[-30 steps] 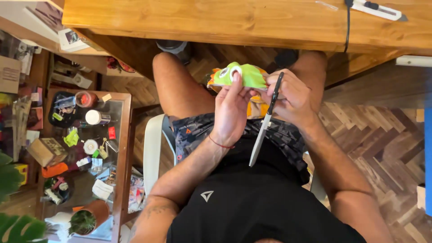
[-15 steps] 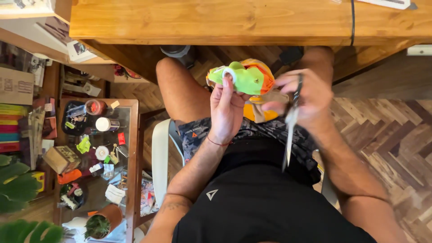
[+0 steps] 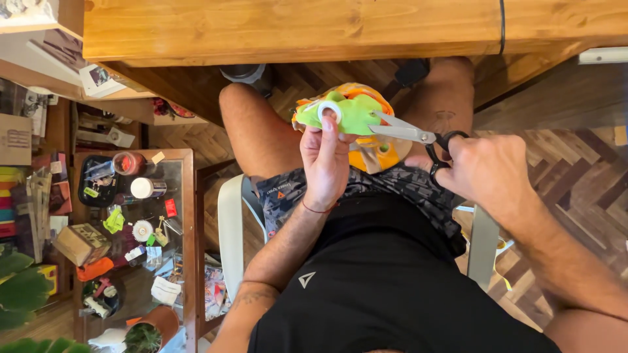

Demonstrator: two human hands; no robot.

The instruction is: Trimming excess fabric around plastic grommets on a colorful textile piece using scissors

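Note:
My left hand (image 3: 325, 160) holds up a green and orange plastic bag (image 3: 353, 112) with a white ring on its front, over my lap. My right hand (image 3: 490, 173) grips a pair of black-handled scissors (image 3: 418, 136). The blades are parted and point left, with their tips at the right edge of the green bag. Both hands sit just under the edge of the wooden desk (image 3: 294, 29).
A glass-topped side table (image 3: 183, 216) crowded with jars, cards and small items stands to my left. A potted plant (image 3: 147, 333) sits at its near end. A white chair frame (image 3: 230, 229) is under me, on a parquet floor (image 3: 575, 176). A black cable (image 3: 502, 19) crosses the desk.
The scissors have swung from hanging downwards to lying level, blades now opened against the bag. My left hand has kept the bag raised.

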